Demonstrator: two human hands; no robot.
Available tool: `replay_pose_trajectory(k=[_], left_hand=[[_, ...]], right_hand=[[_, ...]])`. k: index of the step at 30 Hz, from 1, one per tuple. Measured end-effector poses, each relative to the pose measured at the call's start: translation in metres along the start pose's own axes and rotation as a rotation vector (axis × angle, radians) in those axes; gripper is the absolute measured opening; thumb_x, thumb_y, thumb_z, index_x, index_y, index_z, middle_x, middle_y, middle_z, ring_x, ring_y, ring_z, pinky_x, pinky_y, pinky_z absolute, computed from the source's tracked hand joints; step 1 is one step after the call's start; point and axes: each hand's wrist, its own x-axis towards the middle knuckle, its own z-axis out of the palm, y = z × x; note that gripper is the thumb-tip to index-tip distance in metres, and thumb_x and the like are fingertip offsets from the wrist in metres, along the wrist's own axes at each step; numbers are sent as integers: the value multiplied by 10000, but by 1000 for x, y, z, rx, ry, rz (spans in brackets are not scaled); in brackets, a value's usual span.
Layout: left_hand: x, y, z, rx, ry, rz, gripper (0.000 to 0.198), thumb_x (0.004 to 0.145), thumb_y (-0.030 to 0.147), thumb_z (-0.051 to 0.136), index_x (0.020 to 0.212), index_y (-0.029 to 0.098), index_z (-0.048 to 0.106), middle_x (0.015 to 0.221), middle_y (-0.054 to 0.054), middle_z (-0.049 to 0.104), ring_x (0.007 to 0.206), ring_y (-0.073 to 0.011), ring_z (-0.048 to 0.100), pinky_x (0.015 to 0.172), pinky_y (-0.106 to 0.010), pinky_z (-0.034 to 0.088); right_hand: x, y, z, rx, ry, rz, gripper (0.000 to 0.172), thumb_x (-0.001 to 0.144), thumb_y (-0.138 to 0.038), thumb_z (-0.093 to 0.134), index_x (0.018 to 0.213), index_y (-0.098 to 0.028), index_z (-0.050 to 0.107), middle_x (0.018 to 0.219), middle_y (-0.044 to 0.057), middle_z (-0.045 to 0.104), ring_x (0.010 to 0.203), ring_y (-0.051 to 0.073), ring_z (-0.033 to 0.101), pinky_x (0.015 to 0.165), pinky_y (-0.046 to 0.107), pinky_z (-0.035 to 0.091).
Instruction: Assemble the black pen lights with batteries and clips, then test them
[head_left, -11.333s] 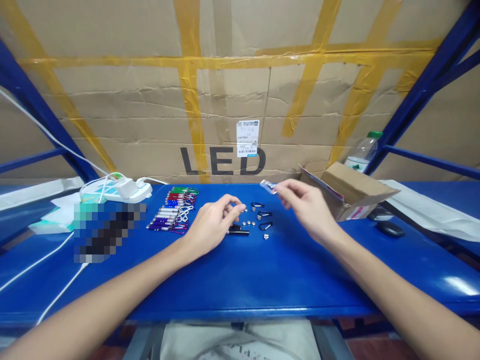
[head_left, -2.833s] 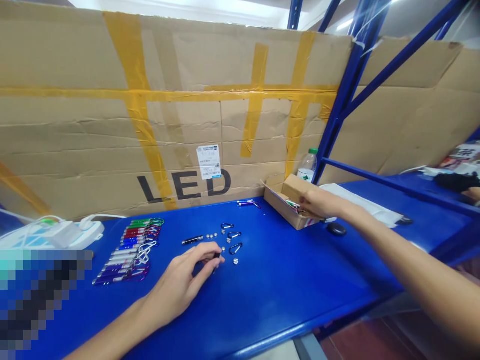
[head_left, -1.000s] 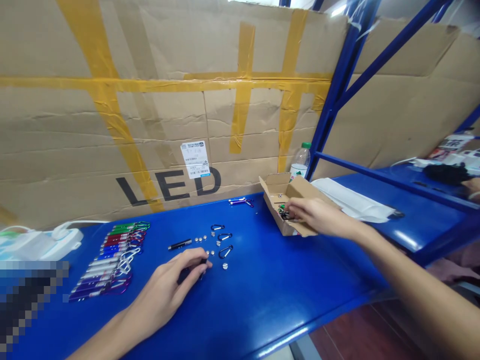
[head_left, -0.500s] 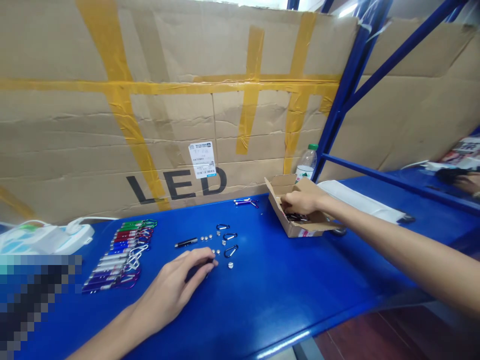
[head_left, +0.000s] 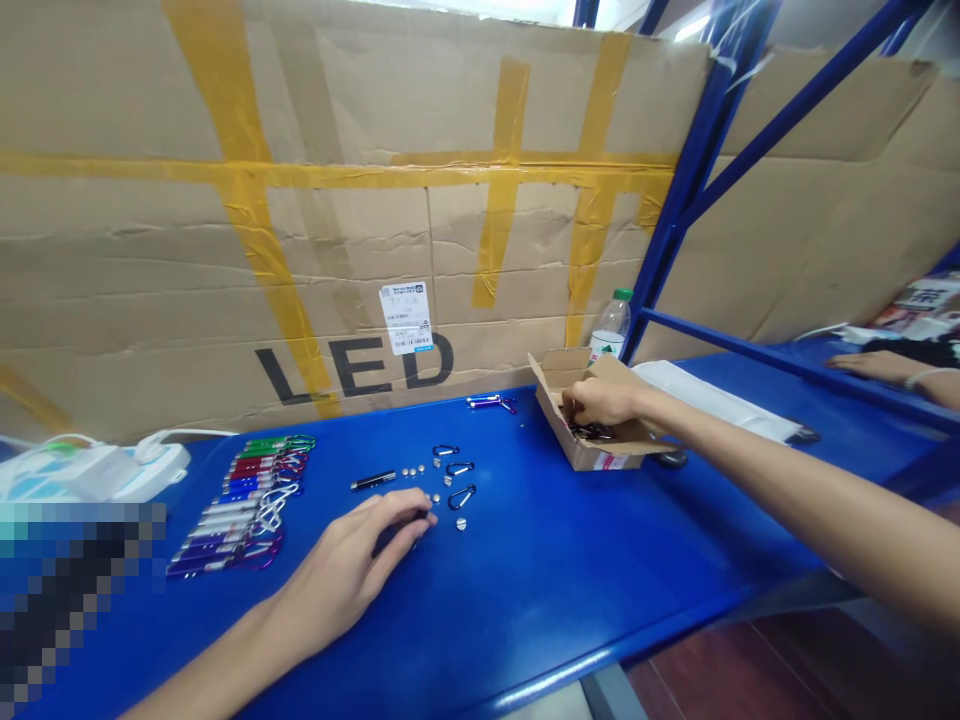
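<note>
My left hand (head_left: 364, 560) rests over the blue table (head_left: 555, 590) with its fingers curled together; a dark sliver shows at the fingertips, too hidden to name. Just past it lie a black penlight tube (head_left: 373, 480), several button cells (head_left: 412, 472) and small silver caps (head_left: 461, 524). Three black carabiners (head_left: 462, 497) lie to their right. My right hand (head_left: 604, 400) reaches into an open cardboard box (head_left: 607, 458), fingers bent down onto dark small parts (head_left: 591, 432). What the fingertips grip there is hidden.
Coloured penlights with carabiners (head_left: 236, 505) lie in a row at left, near a white power strip (head_left: 127, 475). Two more penlights (head_left: 489, 401) lie at the back. A bottle (head_left: 611, 325) stands behind the box, beside a blue rack post (head_left: 667, 230). Another person's hand (head_left: 870, 365) is at far right.
Both of my hands stay in nearly the same places, the right one still inside the box. At far right, the other person's hand has shifted left.
</note>
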Motion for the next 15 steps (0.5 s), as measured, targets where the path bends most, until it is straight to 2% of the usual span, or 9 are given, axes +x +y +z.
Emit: replay_pose_trajectory(k=[5, 10, 15], left_hand=[[0, -1, 0, 9, -5, 5, 263, 1123, 262, 523, 1378, 323, 544, 1192, 12, 786, 1038, -137, 792, 916, -211, 617], [1, 1, 0, 9, 16, 22, 261, 1120, 263, 529, 1375, 313, 553, 1180, 14, 791, 1033, -138, 797, 900, -203, 619], [3, 6, -2, 32, 35, 40, 218, 1130, 292, 511, 1341, 314, 566, 1145, 27, 794, 999, -131, 800, 876, -200, 623]], right_hand=[[-1, 1, 0, -30, 13, -15, 243, 837, -138, 650, 992, -226, 815, 1019, 63, 841, 950, 259, 768, 789, 292, 528], [5, 6, 1, -41, -27, -24, 179, 860, -167, 687, 972, -216, 818, 993, 53, 842, 905, 235, 767, 744, 261, 520], [9, 12, 3, -72, -32, -30, 227, 873, -164, 630, 979, -184, 830, 997, 96, 843, 883, 255, 767, 722, 287, 516]])
